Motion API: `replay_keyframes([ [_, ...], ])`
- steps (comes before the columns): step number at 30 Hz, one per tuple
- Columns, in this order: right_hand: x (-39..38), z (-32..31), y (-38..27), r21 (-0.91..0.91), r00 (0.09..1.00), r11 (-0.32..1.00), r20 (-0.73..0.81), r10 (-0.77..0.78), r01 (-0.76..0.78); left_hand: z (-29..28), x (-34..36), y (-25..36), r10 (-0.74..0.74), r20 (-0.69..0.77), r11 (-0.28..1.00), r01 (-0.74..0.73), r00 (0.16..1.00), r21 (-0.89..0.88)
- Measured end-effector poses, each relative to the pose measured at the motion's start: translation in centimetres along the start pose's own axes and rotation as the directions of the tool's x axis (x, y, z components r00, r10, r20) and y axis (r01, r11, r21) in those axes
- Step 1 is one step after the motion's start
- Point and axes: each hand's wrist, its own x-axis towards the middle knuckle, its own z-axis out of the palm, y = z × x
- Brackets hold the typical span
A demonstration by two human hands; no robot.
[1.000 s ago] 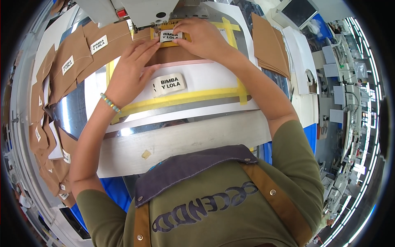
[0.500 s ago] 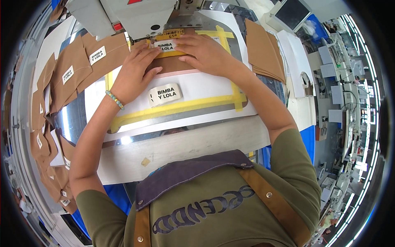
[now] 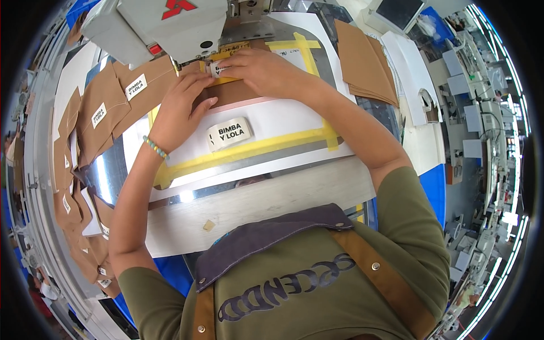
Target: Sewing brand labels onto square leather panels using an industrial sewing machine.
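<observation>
Broadly, one pale tabletop (image 3: 181,221) carries everything, with one industrial sewing machine (image 3: 195,28) at eleven o'clock. One fan of labelled brown pieces (image 3: 105,90) lies at ten, too overlapped to count; one pile of plain brown pieces (image 3: 365,62) sits between one and two, its layers uncountable. The left grip (image 3: 181,105) lies flat, thumb spread wide, its fingertips at the nine-o'clock end of one brown panel (image 3: 232,93). One small stack of white labels (image 3: 231,133) sits at six o'clock from that panel. Smallest, one single label (image 3: 214,70) lies at nine from the right grip (image 3: 260,71), the nearer, and between one and two from the left; its long axis seems to run nine to three. The right fingers cover it; with the thumb hidden, I cannot tell whether they pinch.
</observation>
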Motion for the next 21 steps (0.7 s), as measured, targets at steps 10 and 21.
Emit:
replay_keyframes([
  [10,-0.1,-0.3,0.6,-0.065,0.998,0.998,0.057,-0.007,0.011,-10.0,-2.0,16.8,0.451,-0.032,0.734,-0.391,0.892,-0.556],
  [21,0.5,-0.9,-0.5,-0.097,0.994,0.995,0.105,0.022,-0.012,-7.2,-1.4,21.0,0.538,-0.504,0.661,-0.71,0.675,-0.245],
])
